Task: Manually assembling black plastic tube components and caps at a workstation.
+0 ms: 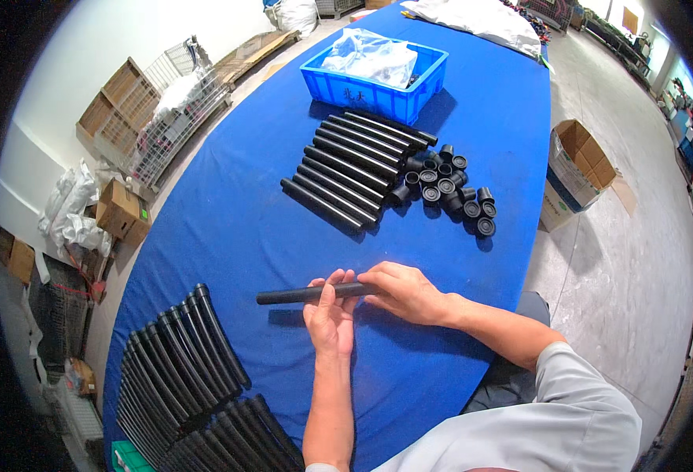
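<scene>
Here, over the table's (228, 228) near middle, both hands grip a black tube (299, 295) held level: left hand (330, 318) wraps its middle, right hand (405, 293) closes on its right end, perhaps on a cap. Tubes (350, 169) and caps (448, 185) lie beyond.

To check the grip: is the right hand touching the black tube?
Touching. The head view shows the right hand closed over one end of the black tube.

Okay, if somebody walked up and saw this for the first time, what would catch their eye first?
Probably the long blue table, then the left hand and right hand holding one black tube level above it. Behind lie a row of black tubes, a heap of black caps and a blue bin.
</scene>
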Tool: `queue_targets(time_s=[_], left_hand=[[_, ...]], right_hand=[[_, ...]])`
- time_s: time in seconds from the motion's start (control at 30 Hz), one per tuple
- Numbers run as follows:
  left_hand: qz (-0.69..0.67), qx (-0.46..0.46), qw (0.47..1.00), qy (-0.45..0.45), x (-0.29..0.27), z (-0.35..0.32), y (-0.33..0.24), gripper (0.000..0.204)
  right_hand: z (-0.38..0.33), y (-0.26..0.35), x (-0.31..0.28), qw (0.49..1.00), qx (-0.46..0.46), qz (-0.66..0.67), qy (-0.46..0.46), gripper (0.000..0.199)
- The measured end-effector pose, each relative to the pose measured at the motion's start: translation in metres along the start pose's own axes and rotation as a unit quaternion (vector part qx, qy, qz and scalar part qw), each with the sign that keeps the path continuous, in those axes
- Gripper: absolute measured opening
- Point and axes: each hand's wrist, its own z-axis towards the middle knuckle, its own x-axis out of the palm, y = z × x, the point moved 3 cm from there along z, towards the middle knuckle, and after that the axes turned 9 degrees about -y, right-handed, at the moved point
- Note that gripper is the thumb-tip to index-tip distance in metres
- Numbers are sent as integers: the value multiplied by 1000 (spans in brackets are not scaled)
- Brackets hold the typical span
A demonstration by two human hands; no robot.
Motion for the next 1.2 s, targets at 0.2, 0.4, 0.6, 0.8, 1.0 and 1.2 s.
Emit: queue_targets(time_s=[0.2, 0.4, 0.6, 0.8, 1.0, 1.2], left_hand=[[34, 23, 997, 66, -5, 2, 5, 22], [20, 33, 997, 69, -1, -4, -2, 24], [34, -17, 996, 78, -3, -2, 3, 34], [2, -7, 999, 36, -8, 1, 1, 40], [-6, 7, 1000, 19, -7, -1, 4, 41], [77, 9, 997, 23, -14, 0, 8, 50]], right_hand=[[-2, -6, -9, 994, 90, 38, 41, 33], [-2, -21, -1, 914, 327, 225, 82, 36], [6, -36, -14, 845, 353, 394, -81, 52], [6, -31, -12, 813, 359, 453, -78, 62], [9, -41, -29, 838, 355, 412, -57, 70], [20, -30, -47, 980, 145, 135, 30, 50]])
